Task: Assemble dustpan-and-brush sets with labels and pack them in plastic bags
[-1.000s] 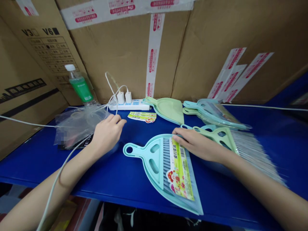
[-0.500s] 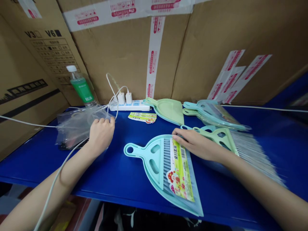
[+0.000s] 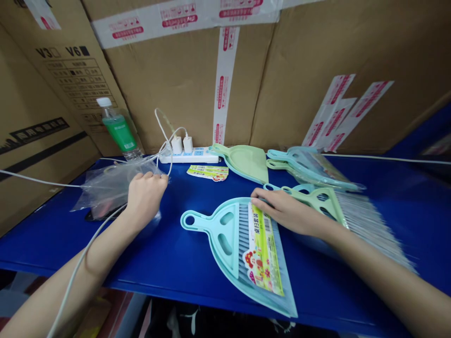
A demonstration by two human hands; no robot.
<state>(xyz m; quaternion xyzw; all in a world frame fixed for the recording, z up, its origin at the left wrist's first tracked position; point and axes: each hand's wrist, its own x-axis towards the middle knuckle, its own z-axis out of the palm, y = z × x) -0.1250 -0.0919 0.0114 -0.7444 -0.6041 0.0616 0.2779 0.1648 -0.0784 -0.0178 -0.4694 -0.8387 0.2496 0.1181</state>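
My left hand (image 3: 145, 196) is closed on the edge of a clear plastic bag (image 3: 105, 185) that lies in a pile at the left of the blue table (image 3: 169, 263). My right hand (image 3: 289, 211) lies flat, fingers stretched, on a light blue dustpan (image 3: 225, 234) with a small broom and a yellow-green label card (image 3: 262, 251) laid in it. The dustpan's handle points left, toward my left hand.
Behind stand a green bottle (image 3: 118, 129), a white power strip (image 3: 188, 154) with two chargers, loose label cards (image 3: 208, 172), a green dustpan (image 3: 246, 162), a stack of blue and green brooms (image 3: 310, 164) and another broom (image 3: 352, 211). Cardboard boxes (image 3: 183, 84) wall the back. A white cable (image 3: 81, 263) crosses my left arm.
My left hand moved left from the bare table onto the plastic bags and closed on one, lifting its edge a little. My right hand stayed on the dustpan.
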